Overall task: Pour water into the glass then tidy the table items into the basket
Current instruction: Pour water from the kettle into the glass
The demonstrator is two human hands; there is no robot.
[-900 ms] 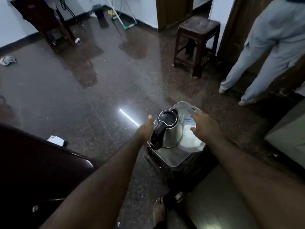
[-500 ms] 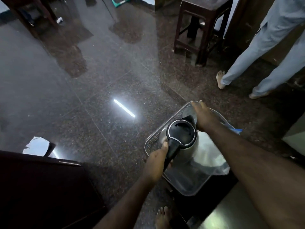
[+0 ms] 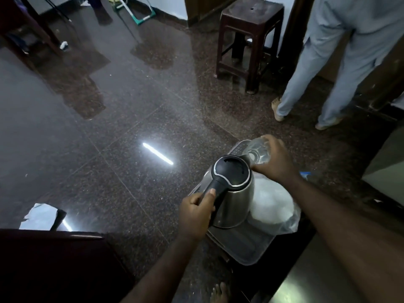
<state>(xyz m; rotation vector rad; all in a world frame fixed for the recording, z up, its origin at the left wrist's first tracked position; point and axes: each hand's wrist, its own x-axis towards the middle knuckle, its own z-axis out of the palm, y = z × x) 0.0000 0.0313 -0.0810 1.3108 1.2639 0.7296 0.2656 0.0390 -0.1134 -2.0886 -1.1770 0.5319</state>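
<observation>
Both grips full over the basket

Left hand (image 3: pixel 195 212) grips the kettle (image 3: pixel 232 189) handle; right hand (image 3: pixel 276 160) holds the glass (image 3: pixel 256 153) at the kettle's 1 o'clock. Both hang over the basket (image 3: pixel 247 251); a bag (image 3: pixel 271 206) lies at 4 o'clock.

Since the earliest picture, the left hand (image 3: pixel 196 213) has gone from resting open against the left side of the black-lidded stainless-steel kettle (image 3: pixel 234 193) to gripping its black handle, thumb on top. The kettle, upright then, now tips with its spout toward the far right. The right hand (image 3: pixel 276 159), half a second ago on the far rim of the clear perforated plastic basket (image 3: pixel 244 250), now holds a clear drinking glass (image 3: pixel 256 153) just beside the kettle's spout.
</observation>
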